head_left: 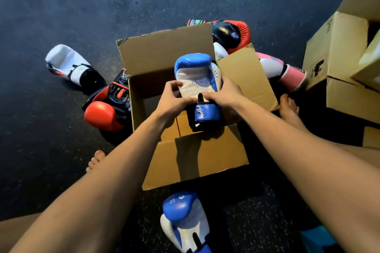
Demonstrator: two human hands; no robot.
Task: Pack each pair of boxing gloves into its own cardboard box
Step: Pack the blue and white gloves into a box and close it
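Note:
A blue and white boxing glove (pixel 196 76) is held over the open cardboard box (pixel 162 55), palm side up, cuff toward me. My left hand (pixel 173 100) grips its left side near the wrist and my right hand (pixel 224 92) grips its right side. Its matching blue and white glove (pixel 185 217) lies on the floor just in front of the box. The inside of the box shows only bare cardboard where I can see it.
A red and black glove (pixel 107 113) and a white and black glove (pixel 70 63) lie left of the box. Behind it are another red and black glove (pixel 232 33) and a pink and white glove (pixel 281 72). More cardboard boxes (pixel 337 51) stand at right. My bare feet (pixel 289 107) flank the box.

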